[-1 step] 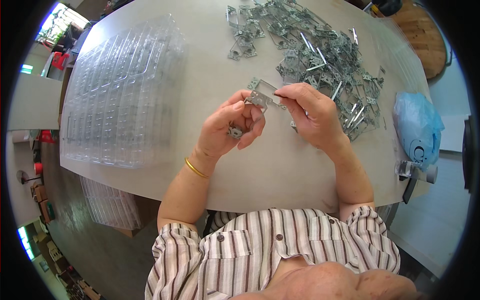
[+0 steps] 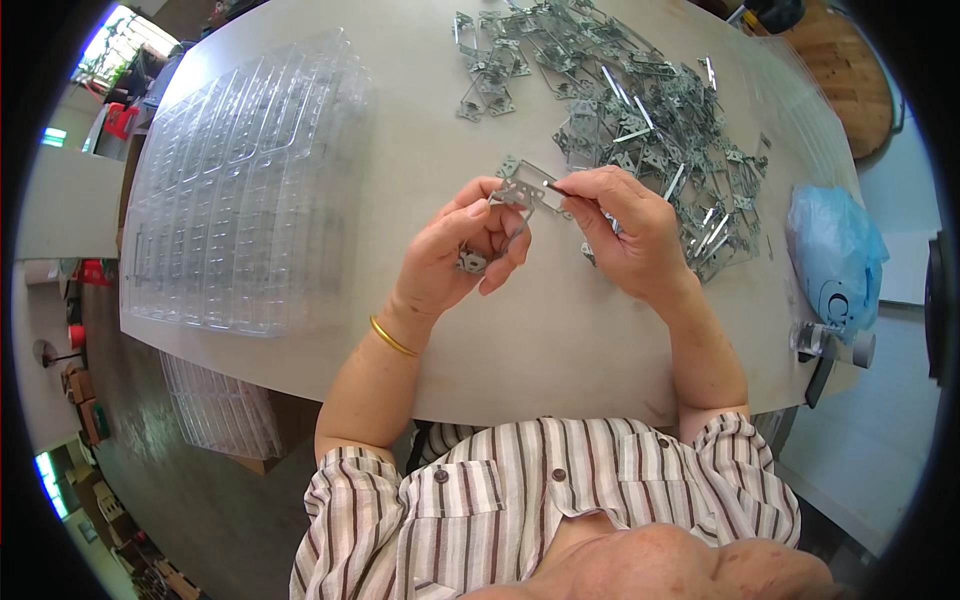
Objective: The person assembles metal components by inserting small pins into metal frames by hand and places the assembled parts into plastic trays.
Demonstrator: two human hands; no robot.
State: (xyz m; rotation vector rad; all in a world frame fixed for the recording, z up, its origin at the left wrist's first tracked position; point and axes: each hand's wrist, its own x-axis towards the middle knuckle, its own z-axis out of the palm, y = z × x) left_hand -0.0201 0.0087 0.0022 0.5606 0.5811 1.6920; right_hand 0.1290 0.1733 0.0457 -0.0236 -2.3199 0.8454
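Observation:
My left hand (image 2: 452,240) is closed around thin grey metal brackets. One flat bracket with holes (image 2: 519,188) is pinched between thumb and fingers. Another small bracket (image 2: 470,262) rests against the palm, partly covered by the fingers. My right hand (image 2: 628,222) pinches the right end of a narrow rectangular metal frame (image 2: 541,172), which lies across the left hand's bracket. Whether the two pieces are joined I cannot tell. Beyond my right hand spreads a loose pile of similar metal brackets (image 2: 640,110).
Clear plastic trays (image 2: 245,190) stand stacked on the table (image 2: 430,370) at the left; more trays (image 2: 220,405) are below the table edge. A blue plastic bag (image 2: 835,250) and a clear bottle (image 2: 832,343) sit at the right edge. A round wooden stool (image 2: 845,80) stands beyond.
The bracket and frame between my hands have tilted slightly, and my right fingertips have shifted a little along the frame. Both arms stay in place.

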